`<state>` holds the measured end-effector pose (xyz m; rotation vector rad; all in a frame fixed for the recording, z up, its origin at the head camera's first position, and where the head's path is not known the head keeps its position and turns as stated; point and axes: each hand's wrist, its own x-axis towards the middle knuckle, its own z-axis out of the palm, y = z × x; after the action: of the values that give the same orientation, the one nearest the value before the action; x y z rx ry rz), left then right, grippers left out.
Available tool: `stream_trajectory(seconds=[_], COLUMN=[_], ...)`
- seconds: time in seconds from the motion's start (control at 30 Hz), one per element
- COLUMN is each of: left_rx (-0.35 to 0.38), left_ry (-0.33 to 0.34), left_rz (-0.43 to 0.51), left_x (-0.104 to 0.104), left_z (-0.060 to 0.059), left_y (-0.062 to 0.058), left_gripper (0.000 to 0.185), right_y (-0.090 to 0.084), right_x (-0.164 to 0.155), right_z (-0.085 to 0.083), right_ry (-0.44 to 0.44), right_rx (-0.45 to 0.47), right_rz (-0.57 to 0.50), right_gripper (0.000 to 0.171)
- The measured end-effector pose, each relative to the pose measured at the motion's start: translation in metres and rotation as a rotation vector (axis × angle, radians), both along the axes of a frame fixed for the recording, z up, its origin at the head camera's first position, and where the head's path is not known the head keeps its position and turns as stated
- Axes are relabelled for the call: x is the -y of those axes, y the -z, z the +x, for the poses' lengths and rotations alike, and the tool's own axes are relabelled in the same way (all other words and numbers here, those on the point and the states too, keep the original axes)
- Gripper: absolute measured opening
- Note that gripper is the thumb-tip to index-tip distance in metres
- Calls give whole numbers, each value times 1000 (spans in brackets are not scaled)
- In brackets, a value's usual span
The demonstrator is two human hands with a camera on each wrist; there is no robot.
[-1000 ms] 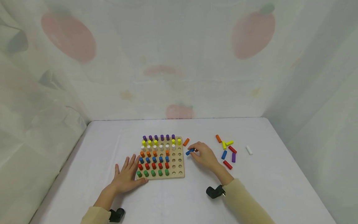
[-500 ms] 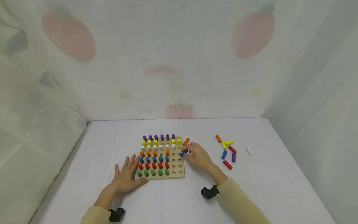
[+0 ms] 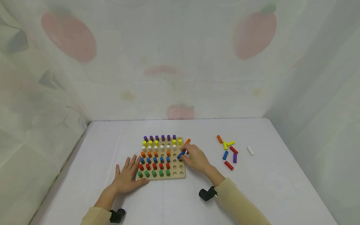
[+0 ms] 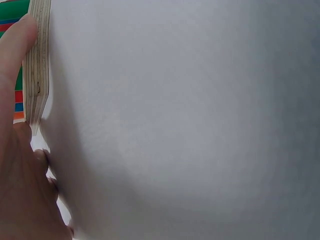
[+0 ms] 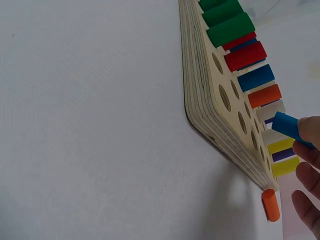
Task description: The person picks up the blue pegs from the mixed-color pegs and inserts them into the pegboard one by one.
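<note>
**Blue peg held over the pegboard**

Head view. The right hand [image 3: 197,158] pinches a blue peg [image 3: 181,154] between thumb and fingertips, tilted, above the open holes on the right side of the wooden pegboard [image 3: 183,177]. The left hand [image 3: 127,177] lies flat on the white table [image 3: 84,175], fingers straight and spread, its thumb against the board's near-left corner. An orange peg [image 3: 187,141] lies just beside the board's far-right corner; a group of loose pegs [image 3: 229,151] and a white peg [image 3: 250,151] lie well apart to the right.

Left wrist view. A straight finger [image 4: 15,65] rests along the board's layered edge [image 4: 37,65].

Right wrist view. Fingertips [image 5: 309,152] grip the blue peg [image 5: 290,128] above the board [image 5: 210,105] — near the white and yellow rows; the orange peg [image 5: 270,204] lies at the corner.
</note>
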<state>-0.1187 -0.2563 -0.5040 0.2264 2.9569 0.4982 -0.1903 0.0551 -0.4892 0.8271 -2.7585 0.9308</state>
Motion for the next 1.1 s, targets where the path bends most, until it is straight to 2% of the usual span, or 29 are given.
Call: stream_trajectory(seconds=[0.27, 0.63, 1.1], left_rx=[-1, -5, -34], left_ry=[0, 8, 9], left_rz=[5, 21, 36], left_x=[0, 4, 3], left_z=[0, 0, 0], left_y=[0, 7, 8], left_gripper=[104, 104, 103], right_y=[1, 7, 9], right_x=[8, 15, 24], right_z=[-1, -2, -2], right_ry=[-28, -42, -55], right_rx=[5, 13, 18], right_rz=[23, 9, 25], right_gripper=[18, 18, 15])
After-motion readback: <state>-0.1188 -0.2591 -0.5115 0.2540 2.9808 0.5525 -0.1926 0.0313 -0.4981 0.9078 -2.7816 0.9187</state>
